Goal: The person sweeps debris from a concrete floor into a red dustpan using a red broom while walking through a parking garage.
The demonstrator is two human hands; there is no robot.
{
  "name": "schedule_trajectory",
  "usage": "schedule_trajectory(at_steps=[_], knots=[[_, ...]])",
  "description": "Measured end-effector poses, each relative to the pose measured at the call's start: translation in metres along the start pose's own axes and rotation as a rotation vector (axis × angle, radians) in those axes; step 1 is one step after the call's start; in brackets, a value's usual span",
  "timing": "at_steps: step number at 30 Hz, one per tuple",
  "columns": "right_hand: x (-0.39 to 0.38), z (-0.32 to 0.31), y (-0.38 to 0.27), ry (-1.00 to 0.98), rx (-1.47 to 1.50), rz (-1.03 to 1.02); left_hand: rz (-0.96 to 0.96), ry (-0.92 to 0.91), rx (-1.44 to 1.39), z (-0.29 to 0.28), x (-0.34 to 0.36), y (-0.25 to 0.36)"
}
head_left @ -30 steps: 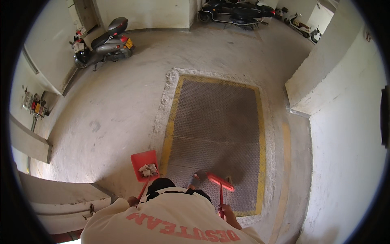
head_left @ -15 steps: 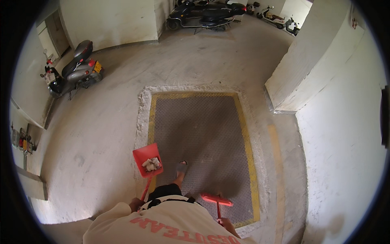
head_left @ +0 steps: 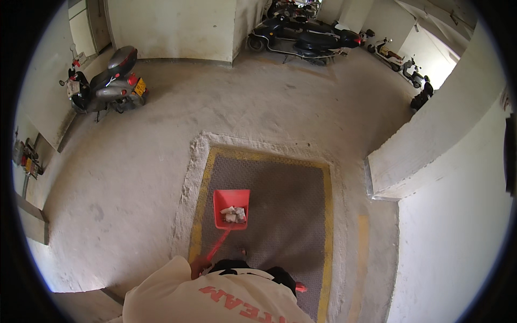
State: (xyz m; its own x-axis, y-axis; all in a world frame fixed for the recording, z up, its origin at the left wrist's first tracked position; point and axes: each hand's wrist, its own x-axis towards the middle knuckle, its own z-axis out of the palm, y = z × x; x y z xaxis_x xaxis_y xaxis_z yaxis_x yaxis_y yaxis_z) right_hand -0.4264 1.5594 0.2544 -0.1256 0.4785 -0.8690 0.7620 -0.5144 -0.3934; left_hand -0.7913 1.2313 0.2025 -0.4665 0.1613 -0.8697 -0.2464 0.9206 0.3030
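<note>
My left hand (head_left: 200,266) is closed around the handle of a red long-handled dustpan (head_left: 231,198), held out in front of me above a dark textured floor plate. Several crumpled whitish scraps (head_left: 234,215) lie in the pan. Only one end of a red broom head (head_left: 301,287) shows, to the right of my body. My right hand is out of sight behind my shirt, and the broom's handle is hidden too. The tip of one foot (head_left: 244,251) appears just below the pan.
The floor plate (head_left: 274,204) has a yellow border and a rough concrete rim. A grey scooter (head_left: 110,89) is parked at the left, and black scooters (head_left: 307,40) stand at the back. A pillar (head_left: 420,145) and white wall (head_left: 452,237) close off the right.
The dustpan and my left hand have swung right, over the plate. The broom has dropped back beside my body, and my right hand has left the view. The whole scene has shifted with my head.
</note>
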Motion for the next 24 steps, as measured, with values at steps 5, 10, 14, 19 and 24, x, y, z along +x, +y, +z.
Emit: schedule_trajectory(at_steps=[5,10,14,19,24], knots=[[0.038,-0.017,-0.06,0.02,0.003,0.019,0.001,0.029,0.107,-0.038,0.008,0.072],[0.095,-0.043,-0.135,-0.03,-0.016,0.016,-0.058,0.094,0.049,-0.057,0.038,0.112],[0.146,-0.056,-0.222,-0.094,-0.061,-0.009,-0.088,0.126,0.286,-0.068,0.055,0.141],[0.191,-0.076,-0.359,-0.175,-0.136,-0.057,-0.08,-0.132,0.459,-0.084,0.078,0.214],[0.219,-0.063,-0.483,-0.313,-0.242,-0.126,-0.061,0.01,0.45,-0.089,0.082,0.225]])
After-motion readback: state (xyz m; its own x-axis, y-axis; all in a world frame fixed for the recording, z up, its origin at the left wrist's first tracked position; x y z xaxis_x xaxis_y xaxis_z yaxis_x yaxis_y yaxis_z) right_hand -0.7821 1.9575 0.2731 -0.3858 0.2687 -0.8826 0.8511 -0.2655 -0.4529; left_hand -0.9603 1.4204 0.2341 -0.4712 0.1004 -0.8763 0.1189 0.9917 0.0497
